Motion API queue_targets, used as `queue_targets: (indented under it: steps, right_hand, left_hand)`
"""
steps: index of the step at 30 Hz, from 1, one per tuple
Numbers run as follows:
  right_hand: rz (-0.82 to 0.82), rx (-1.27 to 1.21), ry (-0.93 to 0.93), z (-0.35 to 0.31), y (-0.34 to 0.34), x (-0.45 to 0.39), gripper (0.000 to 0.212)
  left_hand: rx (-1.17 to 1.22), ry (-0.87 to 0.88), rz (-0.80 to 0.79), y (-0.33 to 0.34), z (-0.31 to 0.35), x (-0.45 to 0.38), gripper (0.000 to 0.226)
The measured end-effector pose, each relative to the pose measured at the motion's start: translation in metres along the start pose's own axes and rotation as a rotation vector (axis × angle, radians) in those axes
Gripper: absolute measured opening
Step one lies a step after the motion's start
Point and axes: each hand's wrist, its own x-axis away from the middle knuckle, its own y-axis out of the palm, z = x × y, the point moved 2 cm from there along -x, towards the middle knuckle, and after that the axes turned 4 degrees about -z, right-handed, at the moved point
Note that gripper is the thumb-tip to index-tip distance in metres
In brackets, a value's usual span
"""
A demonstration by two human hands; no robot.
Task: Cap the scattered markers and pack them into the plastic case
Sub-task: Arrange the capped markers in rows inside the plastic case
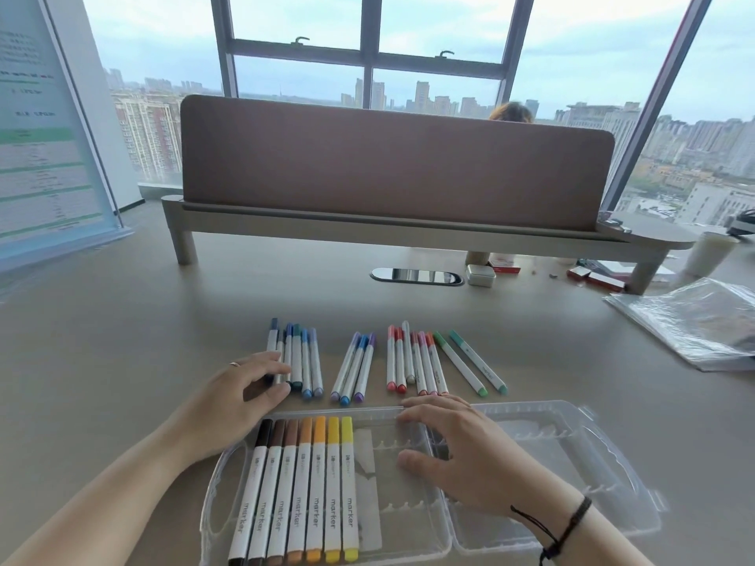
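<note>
Markers fill seven left slots of the plastic case; others lie in groups on the counter beyond. Left hand seems to pinch the blue group's nearest marker; right hand rests spread on the case. Lift one only, seat it beside yellow.

Free desk to left and between marker groups: blue group, purple trio, red group, green pair. Open slots in case at right of packed row. Far side blocked by shelf w/ screen; plastic bag at right.
</note>
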Motion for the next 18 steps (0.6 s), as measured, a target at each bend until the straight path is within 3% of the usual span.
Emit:
queue_targets:
  steps: [4,10,13,16,18]
  right_hand:
    - [-0.014,0.007,0.006,-0.001,-0.002,0.0,0.056]
    - [-0.023,-0.008,0.005,-0.001,-0.005,-0.001,0.054]
    - [-0.022,-0.022,0.0,0.0,-0.006,-0.001,0.052]
    - [-0.012,-0.052,-0.01,0.001,-0.009,-0.002,0.049]
    - [-0.015,-0.049,-0.014,0.002,-0.011,-0.003,0.047]
  left_hand:
    - [-0.011,0.049,-0.051,0.003,0.005,0.0,0.036]
    - [-0.075,0.124,-0.162,0.014,0.01,-0.008,0.069]
    - [-0.077,0.135,-0.197,0.017,0.014,-0.008,0.066]
    - [-0.007,0.138,-0.134,0.014,0.015,-0.005,0.068]
    - [0.023,0.134,-0.069,0.013,0.016,-0.002,0.052]
